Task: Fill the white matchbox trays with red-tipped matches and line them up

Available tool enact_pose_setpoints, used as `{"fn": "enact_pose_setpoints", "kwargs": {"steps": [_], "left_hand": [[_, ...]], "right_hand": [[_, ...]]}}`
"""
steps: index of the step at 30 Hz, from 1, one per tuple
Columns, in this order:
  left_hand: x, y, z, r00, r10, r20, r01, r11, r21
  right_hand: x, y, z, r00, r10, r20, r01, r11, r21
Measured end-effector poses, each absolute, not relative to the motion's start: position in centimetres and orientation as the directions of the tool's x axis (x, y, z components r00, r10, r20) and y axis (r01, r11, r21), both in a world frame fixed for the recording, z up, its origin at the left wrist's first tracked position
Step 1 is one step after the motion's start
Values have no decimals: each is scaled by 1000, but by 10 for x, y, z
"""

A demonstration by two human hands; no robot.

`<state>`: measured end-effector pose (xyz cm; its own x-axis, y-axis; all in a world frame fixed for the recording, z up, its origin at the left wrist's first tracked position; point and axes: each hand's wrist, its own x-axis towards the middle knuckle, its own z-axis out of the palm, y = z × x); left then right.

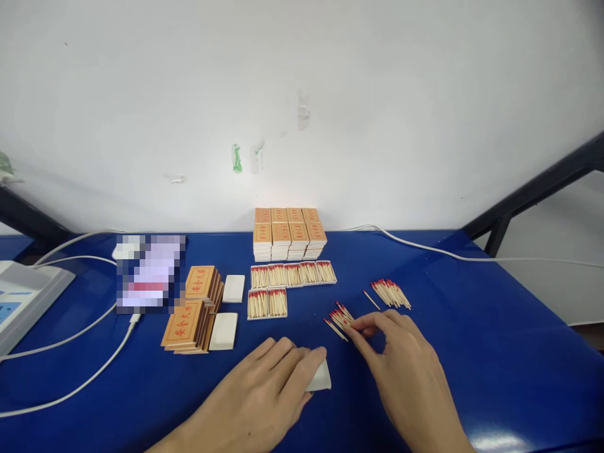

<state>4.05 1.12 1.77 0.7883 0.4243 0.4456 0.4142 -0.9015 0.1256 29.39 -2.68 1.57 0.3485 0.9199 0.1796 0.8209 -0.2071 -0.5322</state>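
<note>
Gripping a white matchbox tray (321, 377) in the left hand (268, 390), with the thumb over its far edge. Pinching a small bunch of red-headed matches (340, 314) between thumb and forefinger of the right hand (406, 358), low over the blue tabletop (500, 352), just beyond the tray. See a heap of loose matches (391, 294) past the right hand, with a single match (371, 300) just left of it. See, ahead, five match-filled trays (327, 282) in a row and two nearer trays (258, 318), also filled, before a block of stacked orange-topped matchboxes (289, 233). See, at left, orange matchbox sleeves (185, 322) in two piles, beside two white tray-like pieces (233, 289), and a pixelated device (153, 270) farther left.
</note>
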Motion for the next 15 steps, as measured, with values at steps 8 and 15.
{"fn": "enact_pose_setpoints", "kwargs": {"steps": [8, 15], "left_hand": [[40, 13, 16, 793, 426, 435, 414, -901, 127], [40, 11, 14, 791, 428, 437, 415, -901, 129]], "right_hand": [[293, -20, 19, 328, 926, 185, 821, -182, -542], [296, -25, 23, 253, 941, 227, 898, -141, -417]]}}
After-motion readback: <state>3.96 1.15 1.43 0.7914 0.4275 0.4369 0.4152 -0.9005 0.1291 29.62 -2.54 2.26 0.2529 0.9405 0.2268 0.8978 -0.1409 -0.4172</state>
